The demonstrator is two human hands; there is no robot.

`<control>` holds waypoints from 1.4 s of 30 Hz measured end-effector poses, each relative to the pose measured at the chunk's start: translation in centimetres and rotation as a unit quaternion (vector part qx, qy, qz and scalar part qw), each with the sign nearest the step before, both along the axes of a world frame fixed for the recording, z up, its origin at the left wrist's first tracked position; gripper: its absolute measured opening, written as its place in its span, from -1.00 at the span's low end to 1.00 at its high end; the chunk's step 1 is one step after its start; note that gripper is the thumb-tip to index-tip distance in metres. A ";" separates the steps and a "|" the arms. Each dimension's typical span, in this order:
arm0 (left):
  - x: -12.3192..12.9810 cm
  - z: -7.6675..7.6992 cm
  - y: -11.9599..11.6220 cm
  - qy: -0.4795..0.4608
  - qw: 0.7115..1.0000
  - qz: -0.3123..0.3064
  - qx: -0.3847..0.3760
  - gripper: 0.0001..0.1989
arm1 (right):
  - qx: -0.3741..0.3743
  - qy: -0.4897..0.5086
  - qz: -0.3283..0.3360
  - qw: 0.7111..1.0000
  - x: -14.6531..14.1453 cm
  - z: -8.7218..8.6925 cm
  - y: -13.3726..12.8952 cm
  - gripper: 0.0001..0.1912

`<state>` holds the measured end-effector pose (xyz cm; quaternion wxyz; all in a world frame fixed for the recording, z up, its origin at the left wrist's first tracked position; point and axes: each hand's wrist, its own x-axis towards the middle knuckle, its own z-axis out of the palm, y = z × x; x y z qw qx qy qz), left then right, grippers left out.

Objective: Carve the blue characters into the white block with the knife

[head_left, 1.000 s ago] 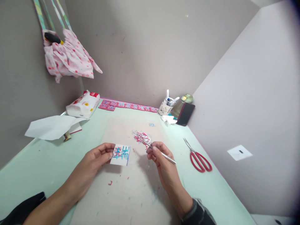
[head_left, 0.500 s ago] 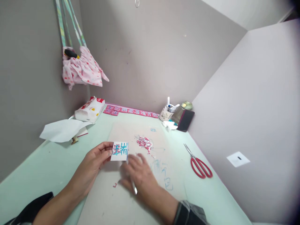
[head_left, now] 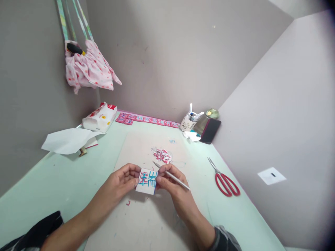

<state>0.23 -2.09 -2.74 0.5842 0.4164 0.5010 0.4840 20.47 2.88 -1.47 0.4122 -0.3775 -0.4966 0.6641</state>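
Observation:
A small white carving block (head_left: 145, 188), square and marked with blue character strokes and red cut parts, is held between both hands above the board. My left hand (head_left: 122, 182) pinches its left edge. My right hand (head_left: 176, 184) grips the right edge with thumb and fingers. A slim silver craft knife (head_left: 180, 182) also rests in my right hand, its pointed tip aimed up and left past the block. Beyond the hands, a heap of red and white shavings (head_left: 162, 156) lies on the pale board (head_left: 125, 223). One red scrap (head_left: 128, 203) lies near my left wrist.
Red-handled scissors (head_left: 227, 184) lie on the right of the table. At the back stand a pen cup (head_left: 188, 122), a dark phone (head_left: 210, 131) and a row of pink carved squares (head_left: 154, 121). A tissue pack (head_left: 101, 118) and white paper (head_left: 68, 140) are at left.
My right hand has risen to the block and now grips its right edge, the knife turned tip-forward. The block has moved right and nearer me, slightly tilted. The camera view has shifted a little.

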 end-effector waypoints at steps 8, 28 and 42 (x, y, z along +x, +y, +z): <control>-0.4 -0.2 0.2 0.077 0.997 -0.005 0.012 -0.66 | 0.047 -0.055 -0.016 0.997 0.0 0.7 -0.7 -0.74; -0.1 0.5 0.6 0.108 0.994 0.013 -0.016 -0.72 | 0.089 -0.085 0.015 0.992 0.2 0.2 -1.1 -0.79; -0.3 0.5 0.5 0.098 0.995 -0.003 -0.024 -0.64 | 0.060 -0.072 0.007 0.996 0.3 0.2 -0.9 -0.76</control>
